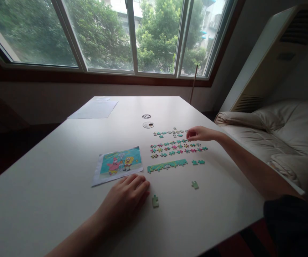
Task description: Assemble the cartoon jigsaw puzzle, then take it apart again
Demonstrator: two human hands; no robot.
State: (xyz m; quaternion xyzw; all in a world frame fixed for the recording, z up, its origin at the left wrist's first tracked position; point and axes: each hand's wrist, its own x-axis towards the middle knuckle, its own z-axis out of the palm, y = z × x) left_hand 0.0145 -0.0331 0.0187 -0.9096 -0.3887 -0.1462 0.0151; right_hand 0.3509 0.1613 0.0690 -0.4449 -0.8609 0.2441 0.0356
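My left hand lies flat on the white table, fingers stretched out, just below a cartoon reference picture. A loose green puzzle piece sits right beside its fingertips. My right hand reaches out to the far rows of small loose puzzle pieces, its fingers pinched together at the right end of the top row; what they grip is too small to make out. A joined strip of green pieces lies below the rows, with two more pieces to its right and a single green one nearer me.
A sheet of paper lies at the table's far left. Two round cable grommets are set in the tabletop. A cream sofa stands to the right, a standing air conditioner behind it. Windows run along the far wall.
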